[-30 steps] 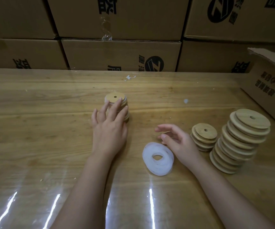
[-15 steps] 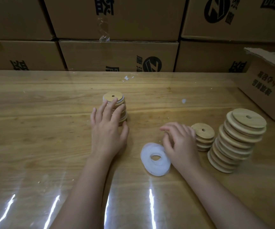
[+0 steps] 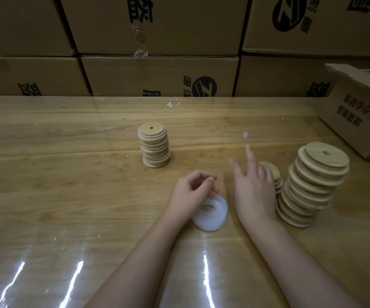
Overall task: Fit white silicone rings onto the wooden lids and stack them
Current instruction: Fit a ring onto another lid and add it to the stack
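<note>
The step in hand looks like the start of a fresh cycle: fetching 1 ring and 1 bare lid to join. The left hand (image 3: 188, 194) is hovering at the far edge of the rings (image 3: 213, 221), a small white pile lying flat on the table (image 3: 68, 196) between the 2 wrists. Its fingers (image 3: 204, 176) are curling inward with the thumb close to the top ring, but I cannot tell whether they are pinching it. The right hand (image 3: 254, 192) is reaching over the short stack (image 3: 276, 176) of bare lids just right of the rings, its fingers straight and spread, gripping nothing and partly hiding that stack. Just beside that, the tall stack (image 3: 312, 185) of bare lids is leaning toward the far right. The done stack (image 3: 155, 150), with white rims showing between its lids, is standing well apart, farther back and left of centre. Next, I judge, the left hand is going to need to peel just 1 ring off the pile, since such thin, soft rings are likely clinging together. The right hand is going to need to close on the short stack's top lid without nudging the leaning tall stack. Then the ring is going on around the lid's narrower step.
</note>
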Demonstrator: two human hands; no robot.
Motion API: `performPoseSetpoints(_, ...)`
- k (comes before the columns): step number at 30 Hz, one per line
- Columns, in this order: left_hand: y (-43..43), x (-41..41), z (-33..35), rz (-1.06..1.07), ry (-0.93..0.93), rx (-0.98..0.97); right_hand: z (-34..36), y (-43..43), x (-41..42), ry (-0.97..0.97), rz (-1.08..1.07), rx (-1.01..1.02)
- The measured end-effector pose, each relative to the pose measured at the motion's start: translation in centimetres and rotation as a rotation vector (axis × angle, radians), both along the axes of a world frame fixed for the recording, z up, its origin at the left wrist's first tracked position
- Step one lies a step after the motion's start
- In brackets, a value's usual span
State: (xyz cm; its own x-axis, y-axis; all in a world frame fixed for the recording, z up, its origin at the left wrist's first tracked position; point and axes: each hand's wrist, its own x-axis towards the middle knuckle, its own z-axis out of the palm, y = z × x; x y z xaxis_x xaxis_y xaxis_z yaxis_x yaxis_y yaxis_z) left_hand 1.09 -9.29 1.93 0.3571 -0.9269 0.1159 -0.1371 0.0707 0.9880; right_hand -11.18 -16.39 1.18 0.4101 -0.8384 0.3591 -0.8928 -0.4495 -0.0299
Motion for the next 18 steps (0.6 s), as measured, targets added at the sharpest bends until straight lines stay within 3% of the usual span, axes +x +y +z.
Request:
performPoseSetpoints(5,-0.3,0.4,0.0,0.044,0.061,0.020,0.4,0.5,0.3,-0.177,0.152,-0.063)
performPoseSetpoints(11,-0.5,0.8,-0.3,0.020,-0.021,0.015,0.1,1.6,1.0,-0.351,0.664,-0.262)
performPoseSetpoints(16,-0.6,1.9,-0.4,-0.019,0.387,0.010,-0.1,2.7,1.8,-0.406,0.812,-0.177)
performPoseSetpoints(18,-0.6,2.5,-0.4,-0.049,0.468,0.013,0.0,3.0,2.0,-0.390,0.837,-0.155)
